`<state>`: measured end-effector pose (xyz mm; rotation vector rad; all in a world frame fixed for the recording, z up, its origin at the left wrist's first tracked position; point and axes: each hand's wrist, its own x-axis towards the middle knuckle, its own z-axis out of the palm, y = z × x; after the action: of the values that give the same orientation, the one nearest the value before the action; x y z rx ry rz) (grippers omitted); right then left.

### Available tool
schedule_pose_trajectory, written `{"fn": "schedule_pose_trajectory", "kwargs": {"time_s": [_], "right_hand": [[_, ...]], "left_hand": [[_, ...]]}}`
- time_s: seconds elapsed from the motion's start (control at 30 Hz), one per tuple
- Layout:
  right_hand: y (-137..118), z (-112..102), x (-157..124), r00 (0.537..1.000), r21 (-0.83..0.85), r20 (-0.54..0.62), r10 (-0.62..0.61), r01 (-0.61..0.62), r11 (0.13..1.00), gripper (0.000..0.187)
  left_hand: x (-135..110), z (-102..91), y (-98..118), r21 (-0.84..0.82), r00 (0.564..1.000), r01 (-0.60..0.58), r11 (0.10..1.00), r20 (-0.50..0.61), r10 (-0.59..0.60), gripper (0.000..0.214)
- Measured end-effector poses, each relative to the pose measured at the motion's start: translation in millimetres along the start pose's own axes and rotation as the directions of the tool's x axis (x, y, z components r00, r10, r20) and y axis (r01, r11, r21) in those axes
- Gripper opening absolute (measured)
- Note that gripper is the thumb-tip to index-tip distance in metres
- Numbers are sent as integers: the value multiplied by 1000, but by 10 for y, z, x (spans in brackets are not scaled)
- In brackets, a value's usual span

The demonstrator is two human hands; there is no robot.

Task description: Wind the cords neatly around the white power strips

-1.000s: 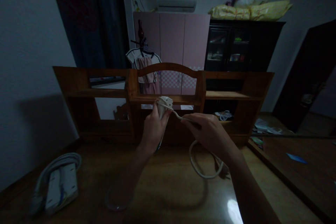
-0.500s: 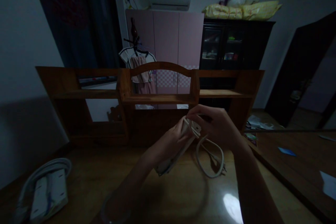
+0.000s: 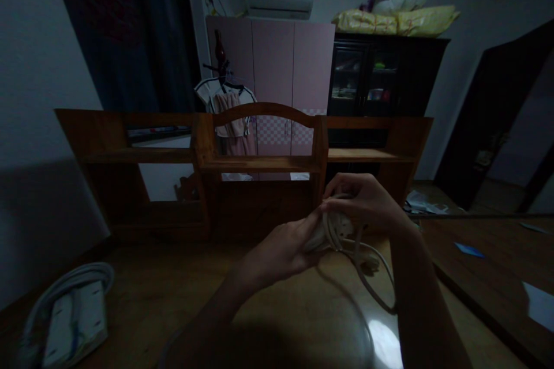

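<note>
In the dim head view my left hand (image 3: 283,248) grips a white power strip (image 3: 325,232) above the wooden desk (image 3: 277,311). The fingers of my right hand (image 3: 361,203) are closed on its white cord (image 3: 376,294) where the cord lies across the strip. From there the cord hangs in a loop down to the desk top, with the plug (image 3: 367,265) dangling just under my right wrist. Both hands are close together in the middle of the picture.
A second white power strip with a coiled cord (image 3: 69,317) lies at the desk's front left. A wooden shelf unit (image 3: 259,155) stands along the back of the desk. Pink wardrobe (image 3: 281,75) and dark cabinet (image 3: 381,75) behind; dark table (image 3: 497,277) at right.
My hands have come together and dropped lower. The power strip went from upright to lying across my left hand, and my right hand moved onto it with the cord laid over it.
</note>
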<state>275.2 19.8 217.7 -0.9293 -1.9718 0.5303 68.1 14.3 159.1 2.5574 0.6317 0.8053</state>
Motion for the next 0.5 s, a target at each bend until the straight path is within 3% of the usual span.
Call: {"fn": "schedule_pose_trajectory", "kwargs": {"time_s": [0.1,0.2,0.37,0.5], "right_hand": [[141,-26,38,998,51,31,46,-47,998,26],[279,-61,60,987,154,140,77,-99,983,30],[456,-104,78,965,448,259,44,-161,880,48],[513,-110,94,938,473,343,50,-219,853,49]], "left_hand": [[5,40,-32,247,999,13,969,-34,-4,75],[10,81,-13,438,998,56,897,-52,-37,78],[23,111,120,455,999,-9,890,-33,26,88],[36,120,185,474,999,-45,880,-1,52,92]]}}
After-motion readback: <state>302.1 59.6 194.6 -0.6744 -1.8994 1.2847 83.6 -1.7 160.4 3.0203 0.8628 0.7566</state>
